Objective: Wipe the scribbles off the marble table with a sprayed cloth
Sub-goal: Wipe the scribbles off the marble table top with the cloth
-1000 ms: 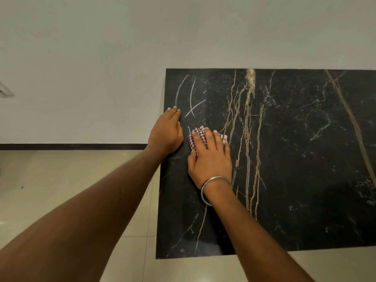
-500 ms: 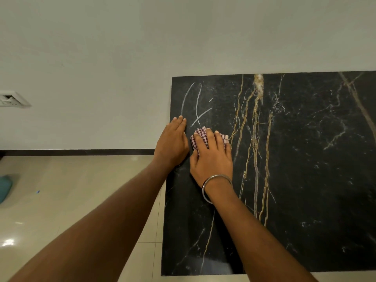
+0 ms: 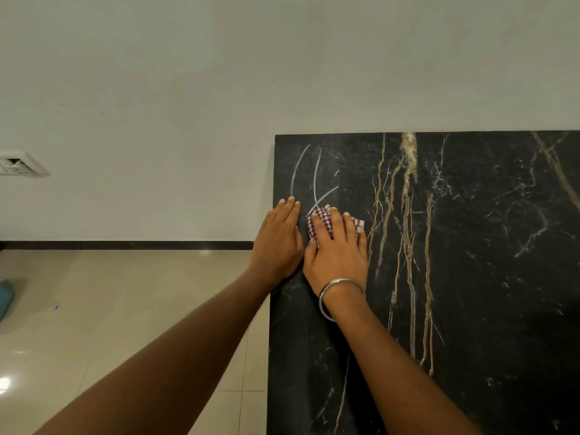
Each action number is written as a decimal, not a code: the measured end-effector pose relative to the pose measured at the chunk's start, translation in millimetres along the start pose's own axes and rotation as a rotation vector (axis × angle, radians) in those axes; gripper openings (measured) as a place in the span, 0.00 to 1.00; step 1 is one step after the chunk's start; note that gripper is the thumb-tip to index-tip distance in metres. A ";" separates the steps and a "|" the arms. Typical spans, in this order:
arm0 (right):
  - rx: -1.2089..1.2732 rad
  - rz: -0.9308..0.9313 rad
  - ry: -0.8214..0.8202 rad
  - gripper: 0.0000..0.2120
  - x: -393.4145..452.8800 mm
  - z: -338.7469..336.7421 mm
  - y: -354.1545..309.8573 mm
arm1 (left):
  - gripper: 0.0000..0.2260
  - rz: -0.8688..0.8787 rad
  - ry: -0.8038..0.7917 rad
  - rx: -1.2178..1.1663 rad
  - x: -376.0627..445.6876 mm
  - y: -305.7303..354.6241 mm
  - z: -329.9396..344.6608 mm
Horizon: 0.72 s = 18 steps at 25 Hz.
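1. right hand (image 3: 337,249), with a metal bangle (image 3: 340,296) at the wrist, lies flat on a bunched checked cloth (image 3: 320,222), fingers straight and spread a little, pressing it down onto the black marble table (image 3: 486,277) rather than gripping it.
2. left hand (image 3: 281,237) lies flat just beside it, thumb side touching the right hand, fingers straight and together, palm on the slab right at its near-left edge; it holds nothing and looks to be bracing.
3. white scribbles (image 3: 315,180) sit just beyond the fingertips of both hands: two long curved strokes running away from the hands and a shorter slanted one whose near end meets the cloth's far edge. a faint short dash lies a bit further out, on the right hand's side.
4. by my reckoning the wiping is only partly done, since these strokes are plainly unwiped ahead of the cloth.
5. to do it well, i'd say push the cloth forward along the length of the strokes with even pressure under the whole palm, keeping fabric under the fingertips so bare skin doesn't smear the marks.
6. overlapping passes, working from the right hand's side across toward the left hand, should catch the outermost stroke near the table's edge; the left hand may need to shift clear of it.
7. whether the cloth is damp, i cannot tell from where i stand.
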State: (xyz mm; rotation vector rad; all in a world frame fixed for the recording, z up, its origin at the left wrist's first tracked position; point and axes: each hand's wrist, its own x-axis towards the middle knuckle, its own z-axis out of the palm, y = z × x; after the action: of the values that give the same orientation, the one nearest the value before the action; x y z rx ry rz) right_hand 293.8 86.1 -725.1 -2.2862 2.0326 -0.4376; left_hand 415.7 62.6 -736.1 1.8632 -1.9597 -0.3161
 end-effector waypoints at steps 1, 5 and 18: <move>-0.010 -0.012 -0.010 0.24 1.9 -0.5 4.4 | 0.24 0.005 -0.005 -0.002 0.0 -0.6 -0.1; -0.060 0.084 -0.016 0.25 24.5 -5.3 40.3 | 0.24 0.053 -0.019 -0.002 16.1 -7.8 -4.5; -0.056 0.052 -0.014 0.26 70.7 10.6 19.7 | 0.23 0.055 -0.010 0.013 97.0 -31.1 -5.8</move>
State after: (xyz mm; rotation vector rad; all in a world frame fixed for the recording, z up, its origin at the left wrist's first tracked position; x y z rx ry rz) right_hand 284.1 12.6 -727.2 -2.2541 2.1185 -0.3659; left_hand 444.4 -35.2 -730.9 1.8157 -2.0201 -0.2983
